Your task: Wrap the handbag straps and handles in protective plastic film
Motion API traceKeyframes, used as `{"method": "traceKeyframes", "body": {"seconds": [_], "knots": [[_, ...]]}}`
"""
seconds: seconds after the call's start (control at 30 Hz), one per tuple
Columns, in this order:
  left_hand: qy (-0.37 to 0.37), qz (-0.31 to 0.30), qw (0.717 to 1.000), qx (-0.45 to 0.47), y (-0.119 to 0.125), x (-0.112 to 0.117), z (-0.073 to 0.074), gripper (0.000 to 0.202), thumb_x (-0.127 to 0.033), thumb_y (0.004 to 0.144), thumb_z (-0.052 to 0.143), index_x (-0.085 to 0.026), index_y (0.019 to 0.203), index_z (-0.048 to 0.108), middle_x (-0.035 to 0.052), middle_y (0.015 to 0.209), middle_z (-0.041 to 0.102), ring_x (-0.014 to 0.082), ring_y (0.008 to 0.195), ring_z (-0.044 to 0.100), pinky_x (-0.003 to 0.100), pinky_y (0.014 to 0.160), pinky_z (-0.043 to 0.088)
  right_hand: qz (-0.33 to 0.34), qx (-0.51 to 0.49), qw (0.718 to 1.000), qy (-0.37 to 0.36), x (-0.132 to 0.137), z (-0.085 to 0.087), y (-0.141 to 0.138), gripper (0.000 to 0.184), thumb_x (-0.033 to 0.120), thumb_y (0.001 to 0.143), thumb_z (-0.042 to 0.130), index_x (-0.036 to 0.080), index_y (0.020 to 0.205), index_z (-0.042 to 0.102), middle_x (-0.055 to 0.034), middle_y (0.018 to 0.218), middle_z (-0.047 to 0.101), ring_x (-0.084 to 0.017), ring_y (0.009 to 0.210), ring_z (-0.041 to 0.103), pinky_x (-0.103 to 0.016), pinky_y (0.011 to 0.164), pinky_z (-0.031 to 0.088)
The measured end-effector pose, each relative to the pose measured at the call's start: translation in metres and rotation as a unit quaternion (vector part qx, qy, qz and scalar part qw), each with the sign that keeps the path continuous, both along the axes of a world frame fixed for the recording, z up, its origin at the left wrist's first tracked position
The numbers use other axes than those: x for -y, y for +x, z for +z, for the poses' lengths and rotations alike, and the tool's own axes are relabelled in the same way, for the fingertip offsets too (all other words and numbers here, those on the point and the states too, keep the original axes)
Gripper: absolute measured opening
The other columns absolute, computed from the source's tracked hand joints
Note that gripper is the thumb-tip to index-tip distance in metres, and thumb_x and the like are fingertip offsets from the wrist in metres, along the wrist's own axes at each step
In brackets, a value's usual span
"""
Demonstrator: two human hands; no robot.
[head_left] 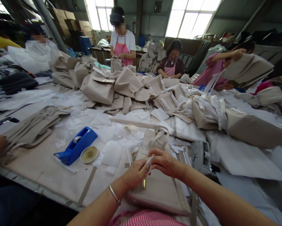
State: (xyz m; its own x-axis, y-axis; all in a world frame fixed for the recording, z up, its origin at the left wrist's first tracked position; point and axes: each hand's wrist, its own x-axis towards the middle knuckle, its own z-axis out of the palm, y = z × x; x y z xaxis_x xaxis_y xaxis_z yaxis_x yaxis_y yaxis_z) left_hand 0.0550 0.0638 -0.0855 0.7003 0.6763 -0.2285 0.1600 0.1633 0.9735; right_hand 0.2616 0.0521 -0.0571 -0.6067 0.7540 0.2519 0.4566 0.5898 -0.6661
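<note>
A beige handbag [158, 190] lies flat on the table edge right in front of me. Both my hands meet just above it. My left hand [135, 174], with a silver bangle at the wrist, is closed and pinches a small white strip [149, 160]. Fingers of my right hand [165, 163] curl over the same strip from the right. A gold clasp [144, 183] shows on the bag below my left hand. The bag's handle [157, 138] stands up behind my hands.
A blue tape dispenser [76, 146] and a round tape roll [89, 154] sit to the left. Beige bags [122, 86] pile up mid-table among white paper sheets [112, 150]. A stack of beige straps [30, 128] lies far left. Other people work at the far side.
</note>
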Motion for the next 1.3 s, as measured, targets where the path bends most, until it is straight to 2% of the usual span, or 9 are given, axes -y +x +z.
{"method": "traceKeyframes", "body": {"seconds": [0.33,0.43,0.57,0.73,0.9,1.0,1.13,1.2,1.3], "knots": [[0.294,0.001,0.954,-0.050,-0.002,0.009,-0.003,0.033,-0.033,0.099,0.031,-0.017,0.098,0.060,0.0099,0.097,0.063,0.0218,0.093,0.056,0.037,0.089,0.044,-0.145,-0.090,0.984,-0.047,0.007,-0.023,-0.021,0.013,0.010,0.085,0.058,0.020,0.077,0.054,-0.0042,0.084,0.062,-0.018,0.081,0.057,-0.033,0.075,0.048],[0.278,0.007,0.958,-0.069,-0.003,0.010,-0.002,0.026,-0.035,0.096,0.042,-0.017,0.103,0.060,0.0099,0.100,0.064,0.0213,0.093,0.058,0.034,0.087,0.045,-0.191,-0.092,0.974,-0.074,0.010,-0.023,-0.024,0.014,0.007,0.080,0.061,0.020,0.077,0.054,-0.0015,0.079,0.060,-0.017,0.075,0.055,-0.030,0.071,0.045],[0.209,0.032,0.973,-0.090,0.002,0.012,-0.002,0.027,-0.036,0.096,0.045,-0.018,0.084,0.060,0.0028,0.073,0.063,0.0161,0.068,0.058,0.028,0.071,0.044,-0.234,-0.118,0.957,-0.126,0.011,-0.023,-0.025,0.013,0.011,0.078,0.064,0.019,0.073,0.055,0.0007,0.070,0.059,-0.014,0.067,0.053,-0.027,0.063,0.043],[0.195,0.040,0.975,-0.100,0.009,0.011,0.001,0.032,-0.036,0.094,0.046,-0.018,0.071,0.059,-0.0004,0.063,0.057,0.0139,0.061,0.053,0.025,0.062,0.038,-0.292,-0.235,0.894,-0.244,0.011,-0.030,-0.027,0.007,0.022,0.083,0.060,0.020,0.078,0.055,0.0025,0.064,0.061,-0.012,0.053,0.053,-0.023,0.049,0.041],[0.182,0.073,0.972,-0.134,0.013,0.008,0.000,0.033,-0.039,0.091,0.050,-0.017,0.070,0.063,0.0001,0.063,0.058,0.0140,0.061,0.053,0.023,0.059,0.038,-0.394,-0.248,0.873,-0.149,0.034,-0.016,0.024,0.022,0.032,0.084,0.063,0.019,0.101,0.060,-0.0024,0.081,0.067,-0.015,0.066,0.063,-0.029,0.064,0.052],[0.190,0.083,0.967,-0.146,0.014,0.008,-0.002,0.033,-0.044,0.089,0.051,-0.017,0.078,0.067,-0.0003,0.064,0.060,0.0143,0.062,0.054,0.022,0.059,0.040,-0.550,-0.219,0.802,-0.082,0.062,-0.006,0.100,0.030,0.040,0.082,0.063,0.018,0.102,0.061,-0.0042,0.083,0.068,-0.018,0.071,0.064,-0.031,0.068,0.052],[0.214,0.079,0.959,-0.168,0.016,0.007,-0.007,0.037,-0.050,0.089,0.051,-0.018,0.092,0.069,0.0003,0.069,0.065,0.0159,0.066,0.058,0.022,0.060,0.044,-0.757,-0.141,0.629,-0.108,0.112,-0.013,0.195,0.030,0.038,0.080,0.058,0.014,0.097,0.065,-0.0057,0.082,0.069,-0.019,0.073,0.063,-0.030,0.068,0.048],[0.230,0.068,0.955,-0.174,0.018,0.007,-0.009,0.038,-0.051,0.088,0.051,-0.018,0.094,0.070,0.0003,0.070,0.066,0.0164,0.066,0.060,0.022,0.060,0.046,-0.784,-0.131,0.589,-0.148,0.131,-0.026,0.218,0.027,0.037,0.080,0.058,0.012,0.084,0.067,-0.0055,0.071,0.067,-0.020,0.069,0.062,-0.030,0.064,0.046],[0.247,0.059,0.951,-0.178,0.020,0.007,-0.009,0.041,-0.055,0.086,0.052,-0.019,0.095,0.071,-0.0001,0.069,0.066,0.0170,0.065,0.060,0.022,0.059,0.047,-0.784,-0.146,0.567,-0.206,0.138,-0.051,0.221,0.027,0.038,0.081,0.060,0.014,0.069,0.065,-0.0021,0.056,0.061,-0.019,0.061,0.059,-0.029,0.058,0.043]]}}
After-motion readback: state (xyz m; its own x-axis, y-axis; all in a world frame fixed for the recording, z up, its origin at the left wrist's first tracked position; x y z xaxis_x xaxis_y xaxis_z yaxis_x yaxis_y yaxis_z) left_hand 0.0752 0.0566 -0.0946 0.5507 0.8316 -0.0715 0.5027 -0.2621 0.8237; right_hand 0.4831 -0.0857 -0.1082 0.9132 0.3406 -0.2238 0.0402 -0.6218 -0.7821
